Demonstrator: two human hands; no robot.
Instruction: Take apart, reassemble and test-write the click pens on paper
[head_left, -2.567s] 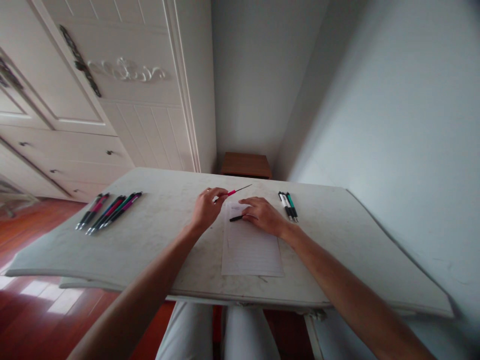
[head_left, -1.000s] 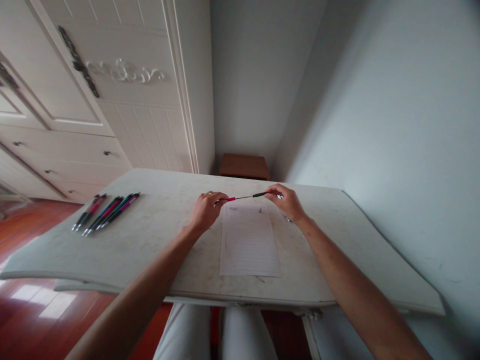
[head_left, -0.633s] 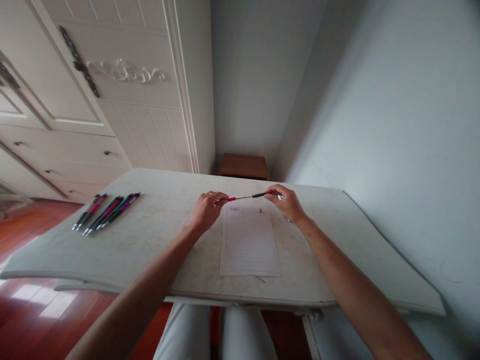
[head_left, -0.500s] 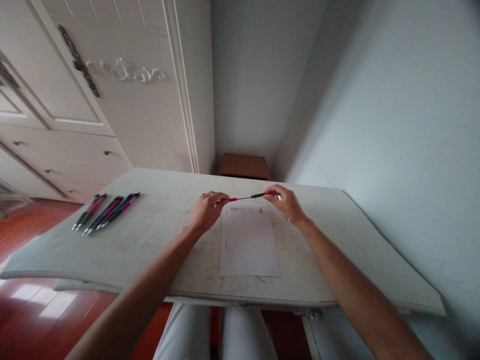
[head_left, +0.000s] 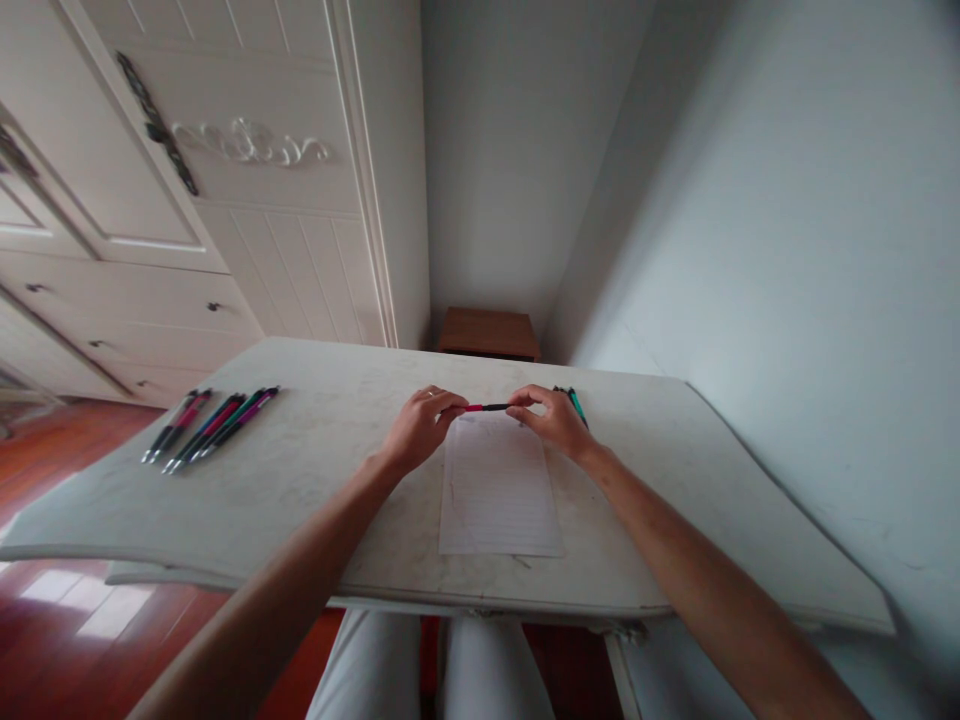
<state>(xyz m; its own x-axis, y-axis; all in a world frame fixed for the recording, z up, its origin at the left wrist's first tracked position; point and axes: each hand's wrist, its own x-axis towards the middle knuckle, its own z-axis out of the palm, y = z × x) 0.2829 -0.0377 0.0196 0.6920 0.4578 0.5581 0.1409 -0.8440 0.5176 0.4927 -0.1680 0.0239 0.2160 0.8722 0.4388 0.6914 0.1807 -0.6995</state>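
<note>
Between my two hands a red and black pen (head_left: 484, 407) is held level, just above the top of a lined sheet of paper (head_left: 501, 490). My left hand (head_left: 421, 425) pinches its red end. The fingers of my right hand (head_left: 547, 418) are closed on its black end. No gap shows between the red and black parts. Part of a green pen (head_left: 577, 402) and something dark beside it show behind my right hand, which hides the rest.
Several pens (head_left: 217, 425) in different colours lie side by side on the left of the white table (head_left: 322, 400). A white wardrobe (head_left: 300, 250) stands behind on the left, a brown wooden box-like piece (head_left: 489, 330) beyond the far edge. A wall (head_left: 787, 250) borders the right side.
My hands have come closer together, and the thin refill that showed between the red and black pen parts is now out of sight. My right hand moved left and down, uncovering the green pen.
</note>
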